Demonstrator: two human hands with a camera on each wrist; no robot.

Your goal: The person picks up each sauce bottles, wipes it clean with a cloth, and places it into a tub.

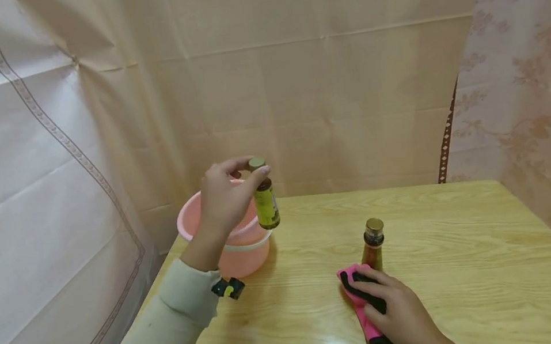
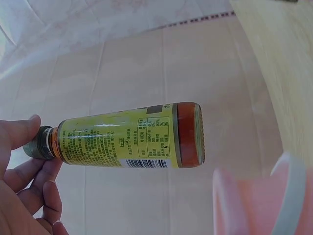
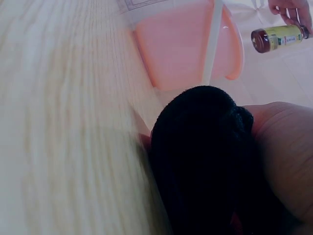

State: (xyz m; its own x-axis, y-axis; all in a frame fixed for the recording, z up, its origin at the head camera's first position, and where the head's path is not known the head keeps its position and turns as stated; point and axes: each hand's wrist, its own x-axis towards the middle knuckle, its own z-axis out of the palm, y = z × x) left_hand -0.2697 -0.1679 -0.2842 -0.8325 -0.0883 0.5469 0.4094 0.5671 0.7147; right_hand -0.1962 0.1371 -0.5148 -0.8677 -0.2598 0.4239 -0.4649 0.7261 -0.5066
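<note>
My left hand [image 1: 226,193] pinches a small glass condiment bottle [image 1: 266,205] near its cap, between thumb and fingers. The bottle has a green cap and a yellow-green label; in the left wrist view, reddish-brown liquid shows at the base of the bottle [image 2: 122,139]. It hangs upright beside the right rim of a pink plastic basket [image 1: 247,257]. My right hand [image 1: 400,309] grips a pink and black folded cloth item [image 1: 363,305] low over the table; its exact kind is unclear. Just behind it stands a second glass bottle [image 1: 373,246] with a gold cap, its lower part hidden.
The wooden table [image 1: 475,262] extends to the right and back. A pale band circles the basket, which stands at the table's left side. Beige curtain sheets [image 1: 326,84] hang behind the table, with others at both sides.
</note>
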